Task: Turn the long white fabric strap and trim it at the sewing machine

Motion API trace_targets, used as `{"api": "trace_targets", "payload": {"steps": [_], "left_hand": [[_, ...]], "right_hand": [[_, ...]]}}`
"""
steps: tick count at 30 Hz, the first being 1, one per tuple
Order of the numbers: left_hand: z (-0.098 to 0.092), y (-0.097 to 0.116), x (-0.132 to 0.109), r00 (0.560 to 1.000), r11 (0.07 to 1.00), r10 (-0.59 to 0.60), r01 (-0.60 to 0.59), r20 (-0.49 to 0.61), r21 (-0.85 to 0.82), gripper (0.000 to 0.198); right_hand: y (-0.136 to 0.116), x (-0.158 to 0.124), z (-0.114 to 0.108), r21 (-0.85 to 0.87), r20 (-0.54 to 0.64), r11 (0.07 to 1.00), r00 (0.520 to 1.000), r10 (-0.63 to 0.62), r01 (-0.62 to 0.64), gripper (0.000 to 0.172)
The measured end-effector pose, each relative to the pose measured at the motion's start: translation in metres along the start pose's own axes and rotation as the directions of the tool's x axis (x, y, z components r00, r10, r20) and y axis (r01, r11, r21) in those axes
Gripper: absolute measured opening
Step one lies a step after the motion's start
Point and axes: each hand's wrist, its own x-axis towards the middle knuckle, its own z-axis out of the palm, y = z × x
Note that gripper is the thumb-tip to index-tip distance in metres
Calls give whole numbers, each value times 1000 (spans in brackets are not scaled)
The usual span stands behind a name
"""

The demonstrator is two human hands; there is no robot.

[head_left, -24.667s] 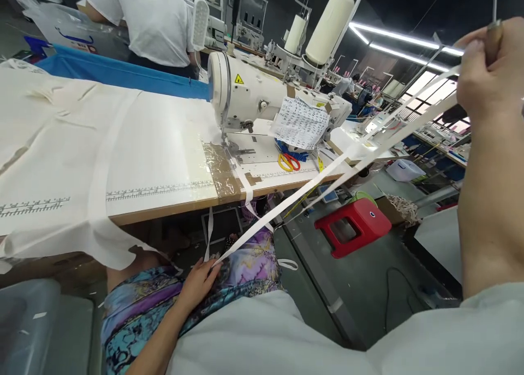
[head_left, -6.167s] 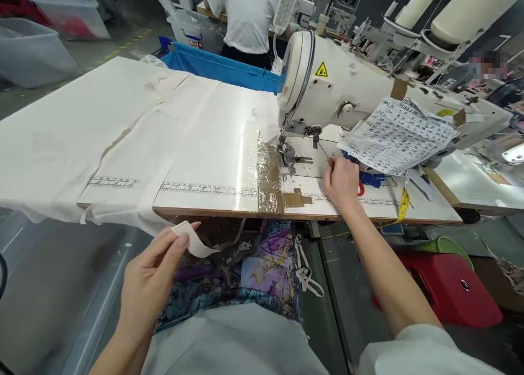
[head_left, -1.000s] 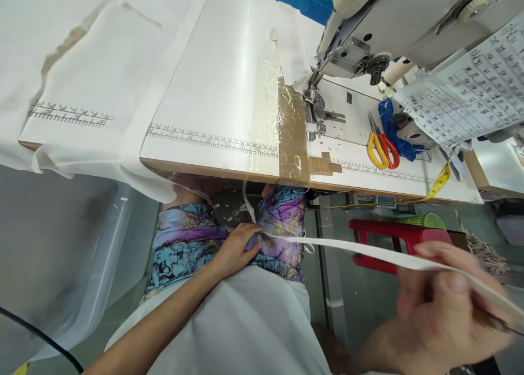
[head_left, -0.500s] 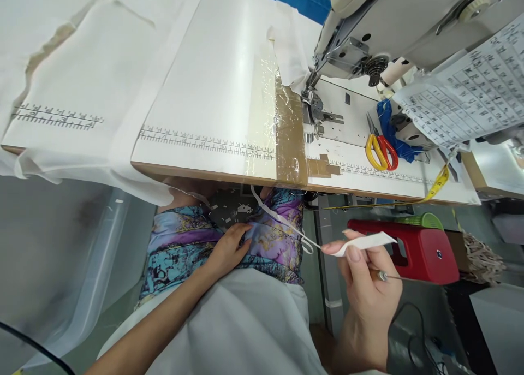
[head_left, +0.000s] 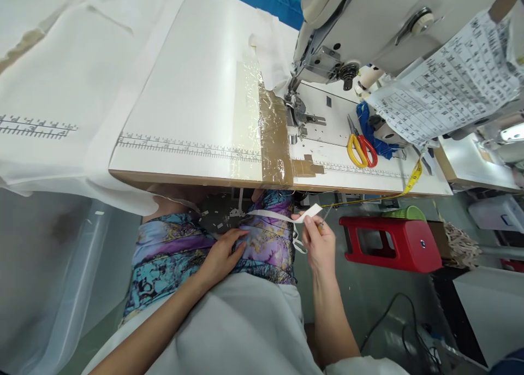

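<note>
Currently, our right hand (head_left: 319,241) pinches one end of a narrow, flat white fabric strip (head_left: 271,214) between thumb and fingers, below the front edge of the white tabletop (head_left: 192,80); a thin metal-shafted tool (head_left: 326,215) juts from the same hand. Our left hand (head_left: 223,257) lies open on the purple-and-turquoise patterned cloth (head_left: 164,277) over our lap. Metal scissors with yellow and red handles (head_left: 362,148) rest near the tabletop's front edge, toward its right corner.

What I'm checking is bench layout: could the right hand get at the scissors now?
Probably yes: the scissors lie uncovered near the sewing table's front edge, though the right hand holds a white fabric strip.
</note>
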Motion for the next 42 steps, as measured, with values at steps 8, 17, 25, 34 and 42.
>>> {"api": "trace_targets", "payload": {"steps": [8,17,25,34,42], "left_hand": [[0,12,14,999,990,-46,46,6,-132,35],[14,23,58,989,989,148,-148,17,17,54],[14,38,103,938,972,236,-230,255,-52,33],[-25,-22,62,972,998,49,-57,228,31,53],[-34,-30,40,974,998,-33,22,223,54,59]], "right_hand": [[23,15,14,92,-43,995,998,48,-43,46],[-25,-22,2,-187,-22,946,962,-272,263,28],[-116,3,-21,-123,-184,798,777,-602,590,29],[-189,56,-80,-140,-323,751,687,-651,645,55],[-229,68,-101,-137,-286,758,707,-647,638,52]]}}
